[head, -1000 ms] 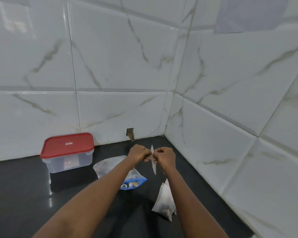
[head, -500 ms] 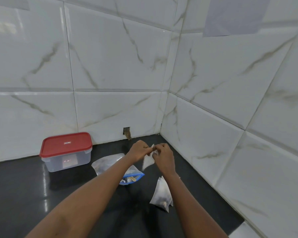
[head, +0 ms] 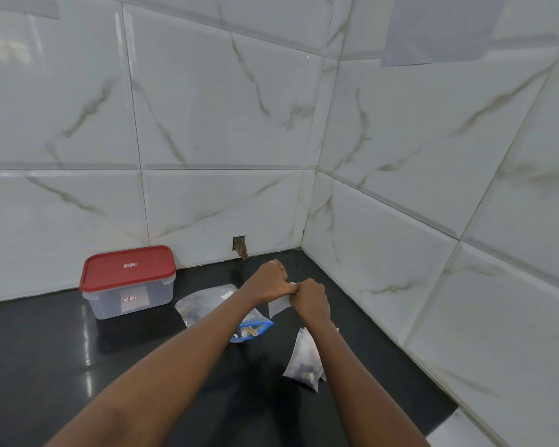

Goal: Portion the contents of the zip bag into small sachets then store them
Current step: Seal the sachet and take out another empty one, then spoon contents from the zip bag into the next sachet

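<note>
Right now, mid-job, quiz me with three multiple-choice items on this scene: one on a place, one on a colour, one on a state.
1. Where does the plastic container stand on the countertop?
A. Left of the zip bag
B. In the far right corner
C. On top of the zip bag

2. What colour is the container's lid?
A. Blue
B. Green
C. Red

3. How is the small sachet held?
A. By one hand alone
B. By both hands
C. Not held; it lies flat on the countertop

Answers:
1 A, the container stands left of the bag, apart from it.
2 C, the lid is plainly red.
3 B, the left hand and the right hand pinch its top together.
</note>
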Demonstrator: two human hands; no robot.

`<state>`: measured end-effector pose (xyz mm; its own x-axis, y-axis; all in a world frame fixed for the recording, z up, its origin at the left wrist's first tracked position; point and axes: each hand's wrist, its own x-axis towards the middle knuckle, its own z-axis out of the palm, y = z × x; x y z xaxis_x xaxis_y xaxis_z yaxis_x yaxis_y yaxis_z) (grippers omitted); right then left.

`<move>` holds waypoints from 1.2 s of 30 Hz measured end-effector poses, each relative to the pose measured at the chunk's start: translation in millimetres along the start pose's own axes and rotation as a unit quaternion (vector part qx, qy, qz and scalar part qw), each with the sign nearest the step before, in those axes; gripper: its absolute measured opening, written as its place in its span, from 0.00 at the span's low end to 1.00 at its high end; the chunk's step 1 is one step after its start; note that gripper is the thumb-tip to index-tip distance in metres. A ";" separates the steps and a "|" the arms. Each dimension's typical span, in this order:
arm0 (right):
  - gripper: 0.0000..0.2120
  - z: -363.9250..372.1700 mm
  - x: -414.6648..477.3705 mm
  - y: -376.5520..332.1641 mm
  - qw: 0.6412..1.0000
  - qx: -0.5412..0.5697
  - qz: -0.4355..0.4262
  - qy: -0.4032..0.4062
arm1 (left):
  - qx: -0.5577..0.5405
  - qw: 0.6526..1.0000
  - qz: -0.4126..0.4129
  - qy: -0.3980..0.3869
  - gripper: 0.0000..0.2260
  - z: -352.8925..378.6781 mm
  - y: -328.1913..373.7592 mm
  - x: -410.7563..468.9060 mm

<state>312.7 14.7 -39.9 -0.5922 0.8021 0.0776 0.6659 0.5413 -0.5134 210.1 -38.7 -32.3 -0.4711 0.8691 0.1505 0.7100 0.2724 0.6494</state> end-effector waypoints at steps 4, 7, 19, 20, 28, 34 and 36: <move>0.10 0.9 4.9 2.0 0.985 0.161 0.060 -0.027 | -0.016 0.998 0.044 -0.043 0.08 -11.9 0.0 -7.1; 0.11 1.8 5.3 7.5 0.964 0.248 0.079 -0.053 | 0.005 0.991 0.064 -0.116 0.27 -17.0 -8.6 -13.9; 0.06 0.0 -2.5 -4.5 0.926 0.350 0.027 -0.141 | 0.086 0.989 0.107 -0.050 0.25 -8.5 -23.8 -15.3; 0.09 -1.7 -3.6 -5.5 0.914 0.387 0.029 -0.119 | 0.073 0.991 0.100 -0.042 0.25 -9.7 -25.9 -16.4; 0.13 18.7 -13.0 7.6 0.986 0.156 0.035 -0.042 | 0.142 0.988 -0.024 0.053 0.28 -32.3 -54.3 -33.3; 0.14 64.4 -42.2 -5.1 0.981 -0.024 -0.118 -0.151 | 0.193 0.981 -0.005 0.021 0.32 -37.9 -58.5 -52.9; 0.15 70.0 -46.4 -13.4 0.981 -0.045 -0.129 -0.136 | 0.213 0.977 -0.001 0.005 0.33 -40.1 -59.4 -59.3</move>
<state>299.5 -47.5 -96.5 -0.8376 0.5447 -0.0417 0.5075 0.7476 -0.4284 174.9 -123.0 -49.9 -0.4760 0.8651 0.1584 0.8616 0.4226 0.2814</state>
